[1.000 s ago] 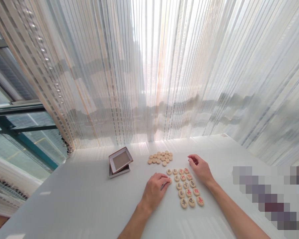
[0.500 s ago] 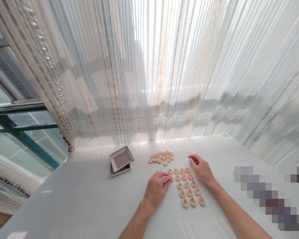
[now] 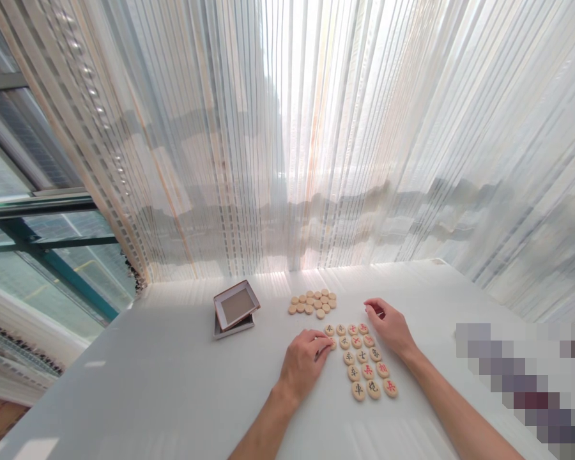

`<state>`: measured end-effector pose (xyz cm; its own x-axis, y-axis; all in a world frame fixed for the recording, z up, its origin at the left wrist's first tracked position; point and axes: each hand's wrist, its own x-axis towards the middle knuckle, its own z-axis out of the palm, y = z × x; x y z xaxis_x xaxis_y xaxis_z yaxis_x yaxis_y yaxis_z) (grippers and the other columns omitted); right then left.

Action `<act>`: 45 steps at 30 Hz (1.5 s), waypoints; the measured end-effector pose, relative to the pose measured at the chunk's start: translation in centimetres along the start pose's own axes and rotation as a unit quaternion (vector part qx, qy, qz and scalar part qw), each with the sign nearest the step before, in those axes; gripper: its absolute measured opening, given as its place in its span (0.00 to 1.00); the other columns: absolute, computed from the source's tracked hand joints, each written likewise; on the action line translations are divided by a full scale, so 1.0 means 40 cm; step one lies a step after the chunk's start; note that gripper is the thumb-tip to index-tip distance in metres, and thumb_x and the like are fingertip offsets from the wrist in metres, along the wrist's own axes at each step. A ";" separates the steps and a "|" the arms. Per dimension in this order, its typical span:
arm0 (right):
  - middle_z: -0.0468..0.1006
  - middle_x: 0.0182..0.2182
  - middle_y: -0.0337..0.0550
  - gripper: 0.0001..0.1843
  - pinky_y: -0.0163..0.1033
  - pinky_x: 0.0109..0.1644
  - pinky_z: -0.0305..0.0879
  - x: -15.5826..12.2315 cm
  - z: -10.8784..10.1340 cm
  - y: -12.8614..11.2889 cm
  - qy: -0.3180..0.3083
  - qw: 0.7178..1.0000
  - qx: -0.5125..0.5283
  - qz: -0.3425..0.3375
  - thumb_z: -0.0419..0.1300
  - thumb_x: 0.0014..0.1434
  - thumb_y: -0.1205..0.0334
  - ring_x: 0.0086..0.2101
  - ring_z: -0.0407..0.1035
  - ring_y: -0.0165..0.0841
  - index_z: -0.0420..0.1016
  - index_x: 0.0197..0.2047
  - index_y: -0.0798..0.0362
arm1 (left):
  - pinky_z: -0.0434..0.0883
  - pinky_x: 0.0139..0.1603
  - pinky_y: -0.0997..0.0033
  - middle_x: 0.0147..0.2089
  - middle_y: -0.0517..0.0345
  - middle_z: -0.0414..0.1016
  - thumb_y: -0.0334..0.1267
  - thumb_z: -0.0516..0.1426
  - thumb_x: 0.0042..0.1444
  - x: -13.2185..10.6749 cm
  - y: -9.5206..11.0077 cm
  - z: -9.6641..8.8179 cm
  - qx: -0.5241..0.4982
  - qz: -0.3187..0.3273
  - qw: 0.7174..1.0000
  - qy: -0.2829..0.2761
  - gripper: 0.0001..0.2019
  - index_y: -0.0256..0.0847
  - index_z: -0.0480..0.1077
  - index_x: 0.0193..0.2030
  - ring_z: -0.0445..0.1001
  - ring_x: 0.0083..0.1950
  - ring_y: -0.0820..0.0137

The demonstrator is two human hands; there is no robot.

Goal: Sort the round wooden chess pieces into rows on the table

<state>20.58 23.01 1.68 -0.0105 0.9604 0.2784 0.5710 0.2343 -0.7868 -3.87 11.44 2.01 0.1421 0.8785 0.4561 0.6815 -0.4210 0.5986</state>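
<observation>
Round wooden Chinese chess pieces (image 3: 362, 356) with red and black characters lie face up in rows on the white table. My left hand (image 3: 304, 361) is at the left end of the second row, its fingertips closed on one chess piece (image 3: 333, 344) resting on the table. Part of that piece is hidden under the fingers. My right hand (image 3: 387, 326) hovers beyond the right end of the top rows, fingers loosely bent and apart, with nothing visible in them. Behind the rows sits a cluster of blank-side-up pieces (image 3: 310, 302).
An open box (image 3: 223, 331) stands at the back left, its lid (image 3: 239, 303) lying tilted across it. Striped sheer curtains (image 3: 287, 160) hang along the table's far edge. A pixelated patch (image 3: 531, 399) covers the right side of the view.
The view has shifted slightly, moving everything a little to the right. Both hands stay in nearly the same place relative to the pieces.
</observation>
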 end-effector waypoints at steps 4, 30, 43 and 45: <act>0.83 0.35 0.42 0.14 0.41 0.39 0.69 0.000 0.000 -0.003 0.000 1.000 -0.002 -0.001 0.55 0.60 0.51 0.29 0.74 0.36 0.77 0.40 0.49 | 0.77 0.49 0.60 0.46 0.58 0.79 0.32 0.58 0.64 0.000 -0.001 0.002 -0.002 -0.003 1.000 -0.003 0.11 0.50 0.79 0.47 0.77 0.46 0.64; 0.83 0.34 0.43 0.15 0.41 0.38 0.70 0.002 0.002 -0.005 0.003 1.000 0.012 -0.027 0.54 0.60 0.51 0.29 0.74 0.37 0.77 0.40 0.50 | 0.71 0.54 0.54 0.51 0.50 0.78 0.31 0.59 0.59 0.071 -0.169 -0.060 0.166 -0.077 0.977 0.113 0.12 0.42 0.73 0.49 0.73 0.53 0.56; 0.82 0.36 0.46 0.16 0.43 0.40 0.73 -0.018 -0.019 -0.045 0.003 0.998 0.028 -0.053 0.54 0.63 0.50 0.33 0.75 0.39 0.76 0.42 0.51 | 0.74 0.52 0.59 0.45 0.55 0.79 0.34 0.57 0.61 0.065 -0.084 -0.078 0.063 -0.039 0.988 0.135 0.06 0.43 0.73 0.44 0.77 0.48 0.62; 0.81 0.38 0.47 0.14 0.43 0.43 0.73 -0.045 -0.024 -0.077 -0.012 0.996 0.035 -0.082 0.54 0.64 0.51 0.37 0.75 0.40 0.76 0.44 0.50 | 0.77 0.47 0.63 0.44 0.56 0.78 0.34 0.57 0.61 0.052 -0.034 -0.074 -0.043 -0.022 0.991 0.129 0.06 0.44 0.73 0.44 0.77 0.47 0.64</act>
<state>19.61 20.43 4.13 -0.1191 0.9116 0.3935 0.5010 0.3974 -0.7688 -6.65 13.17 4.10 -0.0810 0.8142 0.5749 0.6175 -0.4118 0.6702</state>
